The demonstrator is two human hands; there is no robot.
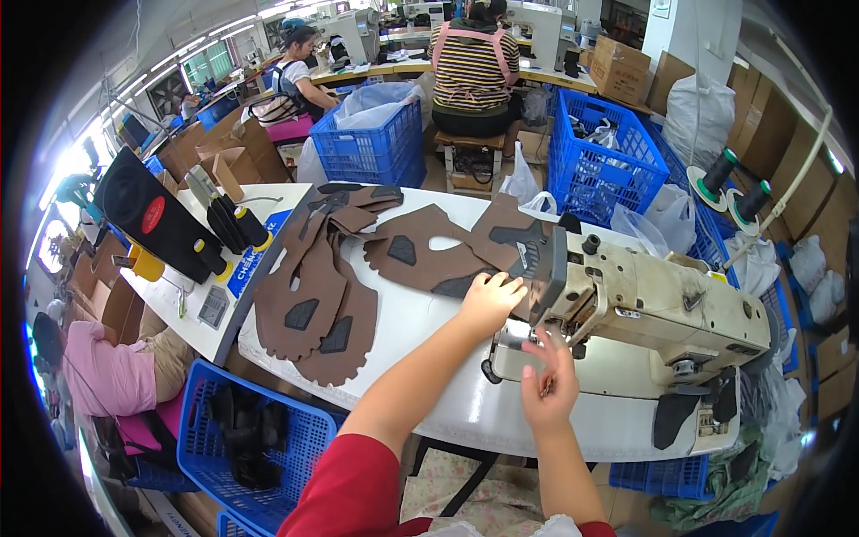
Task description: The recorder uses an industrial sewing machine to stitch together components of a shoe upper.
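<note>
A beige sewing machine (662, 313) stands on the white table in front of me. My left hand (489, 306) lies beside its head, fingers spread against the near end of a brown shoe-upper piece (492, 234) with black patches; the machine head partly hides that piece. Below the needle area, my right hand (548, 380) is raised with some fingers stretched upward and others curled. A small dark thing shows in its palm, too small to name. More brown pieces (300, 304) with black patches and scalloped edges overlap on the table to the left.
A blue crate (313, 416) with black pieces sits at the lower left. Beyond the table are more blue crates (608, 170) and two seated people. Thread spools (716, 170) stand at the right. A side table (215, 331) holds yellow-based spools. Another person in pink sits at the left.
</note>
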